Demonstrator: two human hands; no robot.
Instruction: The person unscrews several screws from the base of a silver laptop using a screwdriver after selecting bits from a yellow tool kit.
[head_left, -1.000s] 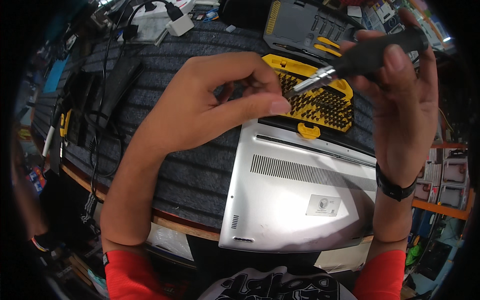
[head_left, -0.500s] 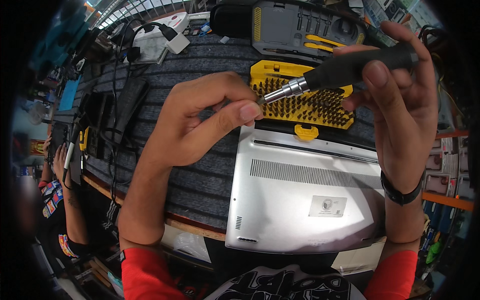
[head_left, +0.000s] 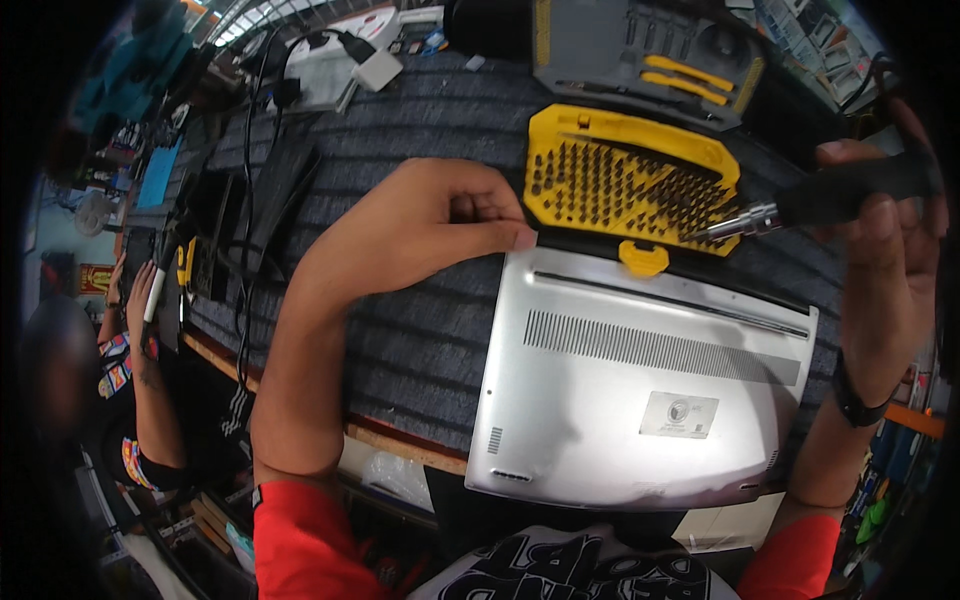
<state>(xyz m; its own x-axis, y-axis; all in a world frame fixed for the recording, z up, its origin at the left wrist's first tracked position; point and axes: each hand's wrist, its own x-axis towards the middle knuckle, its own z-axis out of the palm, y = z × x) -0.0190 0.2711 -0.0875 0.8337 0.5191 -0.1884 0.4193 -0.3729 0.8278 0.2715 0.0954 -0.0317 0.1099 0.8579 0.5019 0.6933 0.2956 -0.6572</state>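
A black-handled screwdriver with a silver shaft is gripped in my right hand. Its tip slants down to the left, over the right front corner of the yellow bit tray, which holds rows of dark screwdriver bits. My left hand is closed, thumb against fingers, beside the tray's front left corner. Whatever it pinches, if anything, does not show. A silver laptop lies bottom side up in front of the tray, its vent strip toward the back.
Behind the tray is a grey tool case holding yellow tools. Black cables and a white adapter lie on the ribbed grey mat. At far left, another person's hands work beside a white-handled tool.
My right hand has carried the screwdriver right and down, away from my left fingers, to the tray's right end. The view has shifted slightly. My left hand stays pinched near the tray's left corner.
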